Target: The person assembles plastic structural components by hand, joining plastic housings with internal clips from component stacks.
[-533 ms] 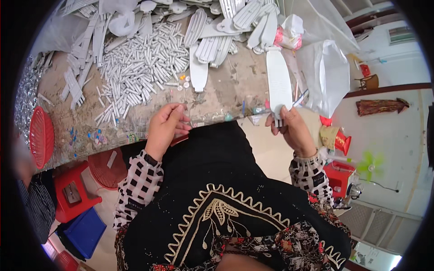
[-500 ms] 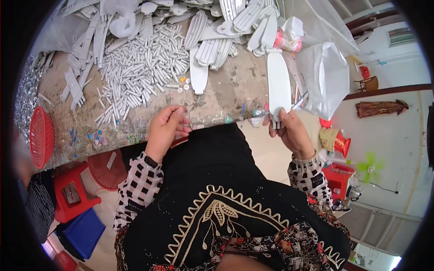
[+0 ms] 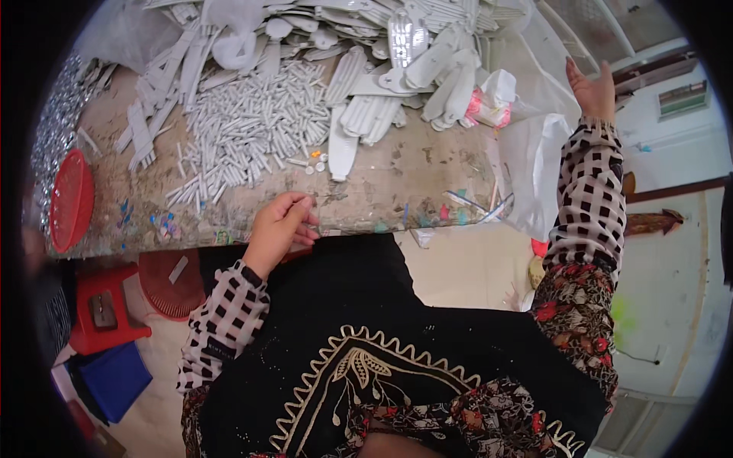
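Observation:
At the table's front edge, my left hand (image 3: 283,231) is closed, its fingers loosely curled and thumb against the index finger. What lies inside, if anything, is hidden. My right hand (image 3: 592,90) is raised far out to the right with fingers and thumb spread, holding nothing visible. It is above the big translucent plastic sheeting and white bag (image 3: 531,175). Ahead of my left hand, a flat white paddle-shaped plastic piece (image 3: 343,145) lies on the table (image 3: 405,179). Nearby are a heap of short white tubes (image 3: 248,122) and a pile of similar white plastic pieces (image 3: 450,72).
A red basket (image 3: 72,200) sits at the table's left edge beside silvery shiny material (image 3: 57,122). A pink-and-white packet (image 3: 492,99) lies at the right of the pile. Below left are a red stool (image 3: 107,309) and a blue box (image 3: 118,379). Another person is partly visible at the far left.
My right hand has swung up and outward to the right and opened. The white paddle-shaped piece it held is no longer in it. My left hand has stayed nearly still.

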### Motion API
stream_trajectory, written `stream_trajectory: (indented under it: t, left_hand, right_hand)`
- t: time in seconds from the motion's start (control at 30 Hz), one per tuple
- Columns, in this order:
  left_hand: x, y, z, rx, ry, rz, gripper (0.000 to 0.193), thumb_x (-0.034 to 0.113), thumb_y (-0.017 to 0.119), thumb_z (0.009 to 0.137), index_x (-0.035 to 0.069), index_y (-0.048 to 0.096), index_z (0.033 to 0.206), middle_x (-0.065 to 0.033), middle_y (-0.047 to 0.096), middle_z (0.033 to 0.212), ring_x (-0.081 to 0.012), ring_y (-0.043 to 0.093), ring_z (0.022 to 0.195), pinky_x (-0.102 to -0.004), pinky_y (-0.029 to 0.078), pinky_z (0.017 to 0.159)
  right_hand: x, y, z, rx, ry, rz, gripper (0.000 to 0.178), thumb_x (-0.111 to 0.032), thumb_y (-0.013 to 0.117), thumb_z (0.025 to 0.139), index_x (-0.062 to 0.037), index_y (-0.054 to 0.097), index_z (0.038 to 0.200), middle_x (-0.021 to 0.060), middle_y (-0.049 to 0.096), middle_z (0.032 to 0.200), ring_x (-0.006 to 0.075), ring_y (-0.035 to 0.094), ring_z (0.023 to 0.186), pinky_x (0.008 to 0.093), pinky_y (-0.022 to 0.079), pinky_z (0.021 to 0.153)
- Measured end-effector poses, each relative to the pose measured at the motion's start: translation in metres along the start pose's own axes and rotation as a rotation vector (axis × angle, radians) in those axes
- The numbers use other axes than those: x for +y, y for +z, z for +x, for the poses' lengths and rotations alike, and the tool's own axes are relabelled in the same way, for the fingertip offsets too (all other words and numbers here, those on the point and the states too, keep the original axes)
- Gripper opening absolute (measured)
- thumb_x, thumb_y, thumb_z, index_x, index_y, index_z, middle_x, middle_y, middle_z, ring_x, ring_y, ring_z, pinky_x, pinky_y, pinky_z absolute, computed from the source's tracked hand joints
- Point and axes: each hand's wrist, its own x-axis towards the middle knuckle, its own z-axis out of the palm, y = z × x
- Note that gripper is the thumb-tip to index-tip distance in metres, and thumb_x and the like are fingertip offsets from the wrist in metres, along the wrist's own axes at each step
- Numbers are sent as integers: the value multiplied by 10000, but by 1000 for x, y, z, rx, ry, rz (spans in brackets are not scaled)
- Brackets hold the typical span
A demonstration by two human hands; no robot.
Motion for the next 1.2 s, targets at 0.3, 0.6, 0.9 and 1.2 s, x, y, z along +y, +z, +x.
stream_trajectory:
  t: [0.3, 0.6, 0.9, 1.2]
  left_hand:
    - [-11, -5, 2, -23, 3, 10, 267, 231, 550, 966, 29, 563, 1141, -66, 638, 869, -122, 640, 660, -232, 529, 578]
    - [-17, -7, 6, -55, 32, -17, 277, 225, 555, 961, 26, 557, 1153, -69, 635, 894, -122, 642, 698, -230, 530, 601]
    - [-10, -15, -9, -80, 76, -133, 301, 234, 529, 977, 27, 537, 1195, -90, 619, 949, -141, 646, 746, -253, 547, 663]
    - [23, -47, -30, 92, 304, -534, 262, 272, 608, 927, 24, 585, 1006, -51, 619, 678, -86, 568, 511, -233, 493, 491]
  right_hand:
    - [264, 135, -113, -665, -487, -1341, 370, -235, 612, 867, -60, 609, 1193, 123, 597, 1143, 181, 628, 726, 292, 504, 650]
    - [289, 173, -128, -678, -807, -1656, 267, -218, 566, 882, -69, 628, 1095, 137, 612, 1069, 325, 612, 918, 417, 501, 770]
    - [207, 184, -129, -242, -232, -259, 246, -247, 518, 978, -19, 608, 971, 30, 609, 760, 105, 558, 627, 236, 447, 574]
    - [313, 202, -243, -472, 452, -61, 284, -229, 542, 961, -14, 546, 1145, 84, 628, 931, 150, 605, 788, 274, 484, 676]
